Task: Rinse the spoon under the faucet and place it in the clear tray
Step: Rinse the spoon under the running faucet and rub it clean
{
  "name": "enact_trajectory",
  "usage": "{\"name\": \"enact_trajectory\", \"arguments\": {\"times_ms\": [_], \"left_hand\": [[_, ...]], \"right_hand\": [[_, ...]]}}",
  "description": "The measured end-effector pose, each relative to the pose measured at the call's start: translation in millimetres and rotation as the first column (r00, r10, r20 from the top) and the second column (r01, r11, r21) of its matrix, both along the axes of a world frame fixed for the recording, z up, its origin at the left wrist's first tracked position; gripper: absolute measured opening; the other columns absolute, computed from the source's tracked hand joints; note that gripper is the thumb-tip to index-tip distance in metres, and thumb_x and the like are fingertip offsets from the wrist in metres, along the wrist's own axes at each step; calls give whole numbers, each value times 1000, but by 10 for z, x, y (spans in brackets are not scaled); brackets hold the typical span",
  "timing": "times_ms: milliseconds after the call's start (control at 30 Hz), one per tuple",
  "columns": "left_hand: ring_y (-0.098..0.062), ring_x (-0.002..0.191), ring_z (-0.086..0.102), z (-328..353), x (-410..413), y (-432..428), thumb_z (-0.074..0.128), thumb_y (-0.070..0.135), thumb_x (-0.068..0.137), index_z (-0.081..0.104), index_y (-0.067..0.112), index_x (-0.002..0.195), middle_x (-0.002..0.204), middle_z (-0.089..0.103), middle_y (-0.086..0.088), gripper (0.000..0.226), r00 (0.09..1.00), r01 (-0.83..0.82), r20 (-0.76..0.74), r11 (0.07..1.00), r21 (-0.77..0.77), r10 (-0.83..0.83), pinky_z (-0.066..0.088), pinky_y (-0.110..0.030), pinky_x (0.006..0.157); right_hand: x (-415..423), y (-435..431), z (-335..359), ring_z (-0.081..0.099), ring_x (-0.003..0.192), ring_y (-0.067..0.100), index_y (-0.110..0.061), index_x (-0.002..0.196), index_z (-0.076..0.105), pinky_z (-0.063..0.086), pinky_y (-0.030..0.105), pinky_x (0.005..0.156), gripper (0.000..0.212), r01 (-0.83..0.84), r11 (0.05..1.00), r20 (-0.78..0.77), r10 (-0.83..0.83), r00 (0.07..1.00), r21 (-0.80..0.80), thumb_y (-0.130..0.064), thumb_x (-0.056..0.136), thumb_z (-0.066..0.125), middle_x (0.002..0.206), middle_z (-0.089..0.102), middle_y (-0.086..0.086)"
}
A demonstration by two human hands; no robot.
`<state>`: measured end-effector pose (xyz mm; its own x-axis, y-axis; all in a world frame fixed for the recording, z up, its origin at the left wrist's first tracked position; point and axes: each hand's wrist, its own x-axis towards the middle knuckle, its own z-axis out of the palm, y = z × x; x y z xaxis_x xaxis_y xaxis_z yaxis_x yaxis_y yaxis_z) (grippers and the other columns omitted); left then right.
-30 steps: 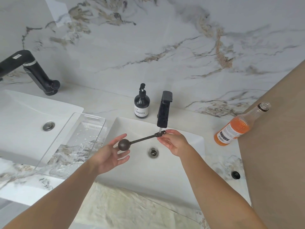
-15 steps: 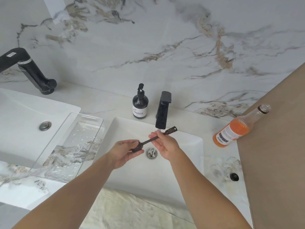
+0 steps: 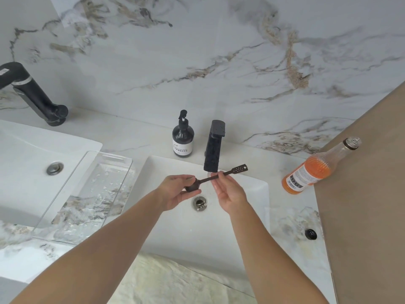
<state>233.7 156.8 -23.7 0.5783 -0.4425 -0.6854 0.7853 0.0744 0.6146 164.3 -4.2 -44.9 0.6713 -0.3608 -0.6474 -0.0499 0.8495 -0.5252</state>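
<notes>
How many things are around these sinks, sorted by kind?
Faucets: 2, black and
Sinks: 2, white and
Bottles: 2, dark soap dispenser and orange drink bottle
Spoon: 1, dark, held by both hands
Clear tray: 1
Total: 8

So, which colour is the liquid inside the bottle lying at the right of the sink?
Orange, in a clear ribbed bottle with a white label; the head view shows it.

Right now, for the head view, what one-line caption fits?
Both hands, left and right, hold a dark spoon under the black faucet over the sink; clear tray waits left.
</notes>
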Motion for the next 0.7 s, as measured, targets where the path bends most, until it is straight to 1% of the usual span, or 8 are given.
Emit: {"name": "enact_trajectory", "arguments": {"times_ms": [67, 167, 267, 367, 433, 533, 633, 700], "left_hand": [[-36, 95, 66, 26, 20, -92, 63, 0, 91, 66, -8, 102, 97, 65, -22, 14, 1000, -9, 1, 1000, 14, 9, 64, -33, 67], [-34, 86, 71, 66, 64, -227, 61, 0, 92, 66, -8, 103, 98, 67, -24, 14, 999, 27, -20, 999, -21, -28, 64, -31, 65], [-37, 88, 71, 88, 104, -323, 62, -1, 91, 64, -10, 111, 107, 65, -25, 21, 995, 92, -45, 995, -49, -94, 63, -31, 65], [-39, 91, 70, 87, 101, -430, 57, -1, 93, 60, -10, 112, 109, 64, -26, 22, 987, 107, -113, 991, -75, -115, 63, -34, 64], [-40, 86, 71, 78, 94, -478, 48, 1, 96, 57, -9, 115, 107, 65, -26, 23, 982, 89, -159, 993, -81, -101, 63, -37, 62], [-39, 80, 73, 49, 81, -516, 41, 4, 98, 56, -8, 114, 103, 69, -27, 25, 978, 102, -176, 993, -67, -112, 63, -38, 63], [-34, 79, 74, 39, 77, -544, 46, 3, 97, 59, -6, 112, 97, 73, -24, 22, 983, 96, -156, 995, -23, -99, 63, -35, 62], [-31, 80, 75, 61, 111, -525, 55, 4, 94, 63, -6, 115, 98, 75, -21, 24, 987, 131, -99, 991, 34, -127, 63, -33, 62]], "right_hand": [[-9, 19, 2, 73, 91, 23, 1, 97, 63, 59, 28, 79, 10, 8, 1000, -4, -8, 1000, 0, 0, 88, 67, 101, 72, 19], [-50, 44, -11, 74, 91, 24, 4, 109, 62, 61, 29, 76, 24, -79, 997, 4, 79, 997, -15, 1, 87, 69, 103, 73, 21], [-101, -132, 26, 76, 90, 24, 2, 102, 65, 62, 28, 73, 19, -32, 999, 0, 32, 999, -26, -1, 84, 72, 96, 76, 18], [-166, -275, 51, 76, 81, 22, 2, 98, 66, 61, 25, 68, 16, 10, 998, -17, -11, 1000, -60, 0, 83, 73, 88, 75, 15], [-201, -303, 63, 76, 78, 22, 2, 95, 66, 60, 24, 66, 14, 23, 997, -19, -24, 1000, -72, 0, 83, 73, 86, 74, 14], [-250, -334, 81, 75, 77, 23, 2, 93, 66, 59, 22, 63, 12, 38, 995, -38, -42, 998, -87, 1, 83, 73, 86, 73, 16], [-285, -329, 77, 76, 79, 24, 3, 93, 65, 59, 22, 62, 13, 52, 997, -54, -55, 997, -56, 2, 83, 73, 89, 74, 19], [-283, -298, 49, 76, 79, 23, 3, 92, 64, 61, 23, 62, 10, 65, 998, -71, -65, 995, -1, 2, 84, 72, 86, 75, 18]]}}
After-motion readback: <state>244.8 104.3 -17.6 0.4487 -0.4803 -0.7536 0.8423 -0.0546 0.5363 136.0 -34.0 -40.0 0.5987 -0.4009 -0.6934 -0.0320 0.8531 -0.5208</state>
